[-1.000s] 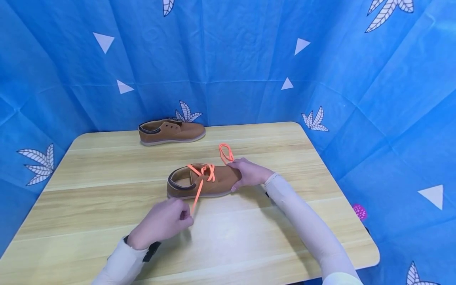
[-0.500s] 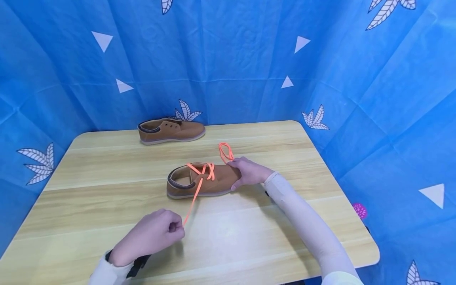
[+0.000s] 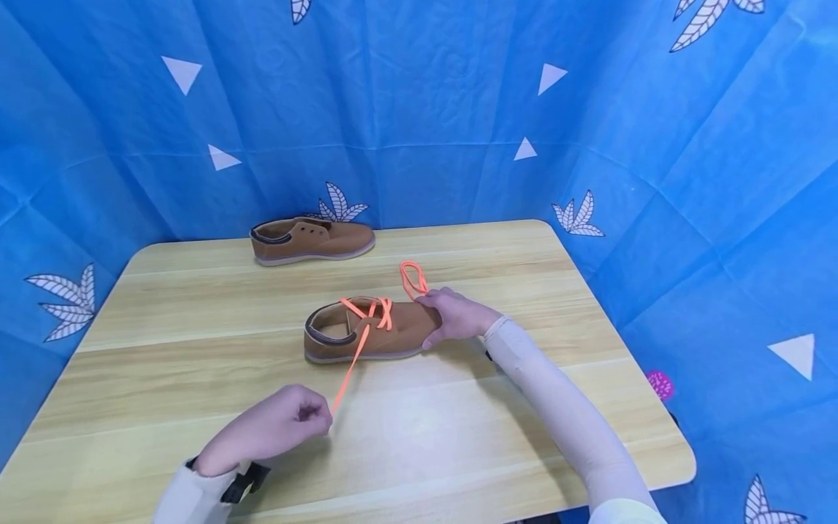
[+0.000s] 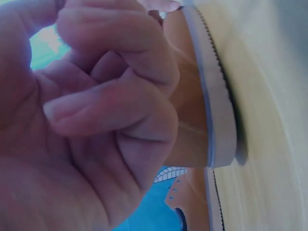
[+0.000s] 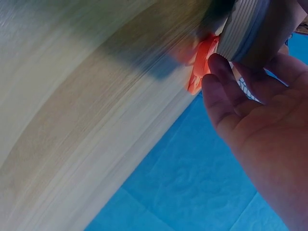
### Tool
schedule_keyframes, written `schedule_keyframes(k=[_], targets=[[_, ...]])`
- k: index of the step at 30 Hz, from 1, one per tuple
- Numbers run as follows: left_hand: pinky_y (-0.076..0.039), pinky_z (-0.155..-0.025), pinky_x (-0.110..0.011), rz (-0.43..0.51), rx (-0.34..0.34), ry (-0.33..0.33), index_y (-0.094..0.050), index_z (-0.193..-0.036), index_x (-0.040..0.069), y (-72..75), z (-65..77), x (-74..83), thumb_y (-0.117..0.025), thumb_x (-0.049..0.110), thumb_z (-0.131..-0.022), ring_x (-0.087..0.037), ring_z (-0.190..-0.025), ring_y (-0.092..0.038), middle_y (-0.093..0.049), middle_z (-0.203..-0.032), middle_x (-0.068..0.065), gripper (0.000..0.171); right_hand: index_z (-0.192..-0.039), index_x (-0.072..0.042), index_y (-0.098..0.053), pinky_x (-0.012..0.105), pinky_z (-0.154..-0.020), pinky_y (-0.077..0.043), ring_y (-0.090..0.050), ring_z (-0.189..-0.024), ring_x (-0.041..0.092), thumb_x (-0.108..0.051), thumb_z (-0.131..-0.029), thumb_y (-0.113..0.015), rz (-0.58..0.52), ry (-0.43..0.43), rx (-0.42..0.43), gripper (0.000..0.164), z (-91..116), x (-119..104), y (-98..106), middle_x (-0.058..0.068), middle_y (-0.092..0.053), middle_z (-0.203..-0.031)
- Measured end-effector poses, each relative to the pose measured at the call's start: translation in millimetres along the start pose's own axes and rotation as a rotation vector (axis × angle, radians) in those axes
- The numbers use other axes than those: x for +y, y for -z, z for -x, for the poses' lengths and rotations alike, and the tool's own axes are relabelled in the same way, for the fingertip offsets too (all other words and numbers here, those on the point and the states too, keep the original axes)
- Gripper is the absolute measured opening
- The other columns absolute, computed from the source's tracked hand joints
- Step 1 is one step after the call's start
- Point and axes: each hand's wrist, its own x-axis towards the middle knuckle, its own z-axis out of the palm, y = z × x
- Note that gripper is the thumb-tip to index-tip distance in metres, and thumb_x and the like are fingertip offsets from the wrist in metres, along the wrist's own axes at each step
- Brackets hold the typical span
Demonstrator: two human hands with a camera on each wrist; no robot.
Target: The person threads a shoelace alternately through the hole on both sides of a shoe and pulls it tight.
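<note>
A brown shoe (image 3: 409, 327) sits mid-table, its toe pointing right. Bright orange lace crosses over its front eyelets. My left hand (image 3: 275, 422), low and to the left of the shoe, pinches one end of the shoelace (image 3: 347, 378), which runs taut and slanting down from the eyelets. In the left wrist view its curled fingers (image 4: 139, 110) overlap the shoe's side, and the pinched end is hidden. My right hand (image 3: 458, 316) grips the toe, thumb on the near side and fingers on the far side. Beside those fingers, a looped bundle of lace (image 5: 199, 67) lies on the wood.
A second brown shoe (image 3: 347, 244) without lace stands at the back left, near the table's far edge. The light wooden table (image 3: 196, 349) has rounded corners. Blue patterned cloth (image 3: 445, 94) hangs behind it and along its sides.
My left hand has moved down and to the left, drawing out a longer stretch of lace from the shoe. The right hand keeps its place on the toe.
</note>
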Motion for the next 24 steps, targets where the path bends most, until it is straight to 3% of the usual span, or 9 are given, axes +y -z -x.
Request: schedule_keyframes(k=[5,9,14,16,20,24], targets=[[-0.039,-0.052,-0.021,-0.132,0.02,0.068,-0.075,-0.083,0.016,-2.8,-8.6,-3.8,-0.065,0.021,-0.098,0.002,-0.054,-0.041,-0.053,-0.065,0.015,0.019,-0.153,-0.01,-0.048,0.045,-0.117,-0.042,-0.05,-0.136,0.031,-0.043,-0.077,-0.091,0.007,0.014,0.003,0.094,-2,1,-1,0.013,-0.055,-0.151],[-0.039,-0.05,-0.022,-0.168,0.077,0.112,-0.078,-0.095,0.014,2.2,-22.2,-5.6,-0.066,0.03,-0.1,0.0,-0.052,-0.043,-0.057,-0.066,0.011,0.021,-0.153,-0.011,-0.049,0.045,-0.117,-0.042,-0.051,-0.135,0.031,-0.043,-0.076,-0.092,-0.001,0.022,0.002,0.093,-3,1,-2,0.013,-0.056,-0.15],[-0.04,-0.051,-0.024,-0.139,0.19,0.118,-0.078,-0.11,0.009,6.8,-50.1,-12.2,-0.065,0.029,-0.102,-0.006,-0.053,-0.047,-0.059,-0.067,0.004,0.025,-0.152,-0.011,-0.049,0.046,-0.117,-0.042,-0.051,-0.135,0.032,-0.042,-0.076,-0.092,-0.018,0.02,0.003,0.093,-2,1,-1,0.014,-0.056,-0.149],[-0.042,-0.053,-0.024,-0.111,0.205,0.125,-0.077,-0.114,0.006,3.6,-60.0,-16.4,-0.064,0.029,-0.103,-0.007,-0.055,-0.051,-0.063,-0.069,0.002,0.028,-0.152,-0.01,-0.049,0.046,-0.117,-0.042,-0.051,-0.135,0.033,-0.041,-0.077,-0.092,-0.023,0.021,0.001,0.092,-1,1,-1,0.015,-0.055,-0.15],[-0.036,-0.05,-0.022,-0.005,0.178,0.107,-0.077,-0.105,0.004,-4.5,-74.4,-23.4,-0.059,0.029,-0.106,-0.004,-0.051,-0.043,-0.055,-0.063,0.004,0.031,-0.153,-0.009,-0.048,0.046,-0.118,-0.041,-0.05,-0.137,0.033,-0.04,-0.077,-0.092,-0.026,0.004,-0.001,0.094,-1,0,-1,0.015,-0.053,-0.152],[-0.027,-0.049,-0.021,0.075,0.181,0.129,-0.075,-0.089,0.006,-9.3,-78.5,-27.3,-0.058,0.033,-0.106,-0.003,-0.049,-0.032,-0.04,-0.058,0.008,0.036,-0.151,-0.009,-0.051,0.046,-0.118,-0.041,-0.051,-0.137,0.033,-0.041,-0.076,-0.092,-0.021,0.026,0.009,0.091,-1,0,-1,0.013,-0.056,-0.15]])
